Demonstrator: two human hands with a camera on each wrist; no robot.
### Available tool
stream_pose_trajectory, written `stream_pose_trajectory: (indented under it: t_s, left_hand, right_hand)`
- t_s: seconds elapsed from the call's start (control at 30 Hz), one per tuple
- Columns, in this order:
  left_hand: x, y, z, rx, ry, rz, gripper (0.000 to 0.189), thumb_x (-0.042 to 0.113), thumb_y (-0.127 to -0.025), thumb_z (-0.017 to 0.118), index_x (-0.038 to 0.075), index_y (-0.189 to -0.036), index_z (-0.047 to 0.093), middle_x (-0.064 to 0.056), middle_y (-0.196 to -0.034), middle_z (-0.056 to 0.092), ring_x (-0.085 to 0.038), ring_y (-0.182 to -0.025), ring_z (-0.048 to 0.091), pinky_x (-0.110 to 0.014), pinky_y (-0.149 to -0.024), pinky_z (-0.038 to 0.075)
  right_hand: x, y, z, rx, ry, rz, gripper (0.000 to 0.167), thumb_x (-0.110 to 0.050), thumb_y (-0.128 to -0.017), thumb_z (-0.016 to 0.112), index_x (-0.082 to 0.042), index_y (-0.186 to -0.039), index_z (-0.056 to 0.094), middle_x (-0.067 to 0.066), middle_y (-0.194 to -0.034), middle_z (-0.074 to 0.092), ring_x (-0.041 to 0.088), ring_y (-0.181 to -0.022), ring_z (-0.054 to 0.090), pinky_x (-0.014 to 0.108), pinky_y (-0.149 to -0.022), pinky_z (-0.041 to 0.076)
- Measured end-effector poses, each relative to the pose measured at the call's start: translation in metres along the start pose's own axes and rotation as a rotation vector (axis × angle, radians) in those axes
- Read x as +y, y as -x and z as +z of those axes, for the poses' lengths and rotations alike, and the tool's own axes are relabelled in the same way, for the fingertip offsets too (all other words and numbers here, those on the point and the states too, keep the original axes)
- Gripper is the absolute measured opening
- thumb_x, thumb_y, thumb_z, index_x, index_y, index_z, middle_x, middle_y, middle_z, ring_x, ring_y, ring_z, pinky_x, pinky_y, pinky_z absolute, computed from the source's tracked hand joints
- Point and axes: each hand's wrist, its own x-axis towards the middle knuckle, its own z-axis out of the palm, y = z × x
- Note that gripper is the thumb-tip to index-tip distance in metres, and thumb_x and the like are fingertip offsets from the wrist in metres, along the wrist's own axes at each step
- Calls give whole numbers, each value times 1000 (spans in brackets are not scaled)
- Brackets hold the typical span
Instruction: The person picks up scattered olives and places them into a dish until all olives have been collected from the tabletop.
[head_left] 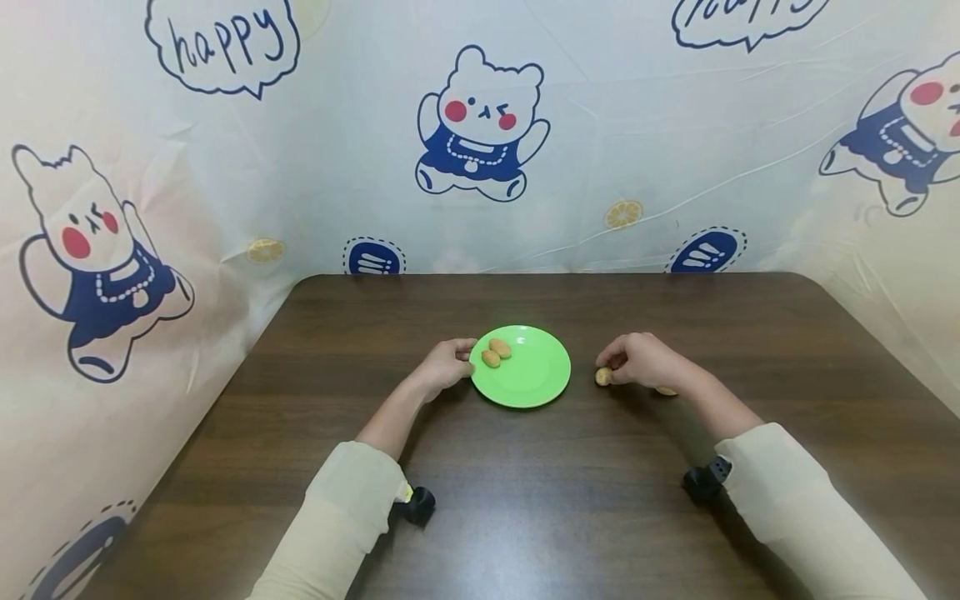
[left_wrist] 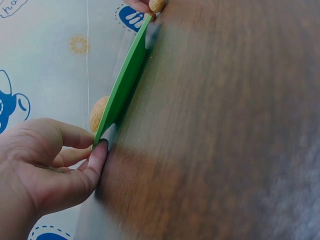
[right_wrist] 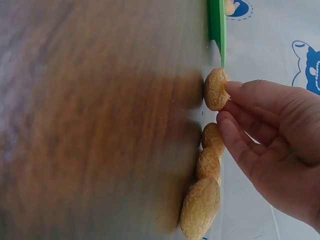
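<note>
A round green plate [head_left: 528, 385] rests on the brown table with two small potatoes [head_left: 496, 352] on its left part. At the plate's left rim, my left hand [head_left: 444, 367] pinches the edge, the thumb low and the fingers above, as the left wrist view shows. To the right of the plate, my right hand [head_left: 647, 360] holds another small potato [right_wrist: 216, 89] with its fingertips, close to the tabletop. Several more wrinkled potatoes [right_wrist: 200, 207] lie in a row beside this hand in the right wrist view. The hand and forearm mostly hide them in the head view.
The dark wooden table [head_left: 525, 517] runs back to a light cloth [head_left: 600, 142] printed with cartoon bears. Black wrist cameras [head_left: 417, 507] are worn at both sleeve cuffs.
</note>
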Motion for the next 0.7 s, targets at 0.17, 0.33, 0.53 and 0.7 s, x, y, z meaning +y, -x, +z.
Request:
stream_pose_trajectory:
  t_s: [0.17,0.33,0.53,0.7]
  left_hand:
    - [0,0,1,-3,5,-5,57,-8,-84,50,-5,-139,35,-18,-123,49,-25,-110,46,-27,-81,44]
    - [0,0,0,-4,0,5,57,-8,-83,50,-5,-138,35,-18,-122,49,-25,-109,46,-26,-79,45]
    - [1,1,0,-9,0,2,57,-8,-84,50,-5,-139,35,-18,-122,49,-25,-109,45,-26,-80,44]
    - [1,1,0,-10,-10,-6,57,-7,-84,50,-4,-139,35,-17,-122,48,-25,-109,44,-27,-80,43]
  right_hand:
    - [-1,0,0,-6,-4,16,15,-1,-75,71,-5,-90,72,2,-84,64,16,-76,55,30,-67,48]
    - [-1,1,2,-2,0,13,16,-1,-75,71,-6,-90,71,3,-87,62,18,-78,54,31,-68,48]
    - [-1,0,4,5,34,-9,15,-2,-76,71,-8,-91,71,3,-89,61,19,-80,52,33,-69,46]
    - [-2,0,4,10,50,-23,12,-4,-77,71,-9,-88,71,2,-87,60,19,-80,51,33,-69,46]
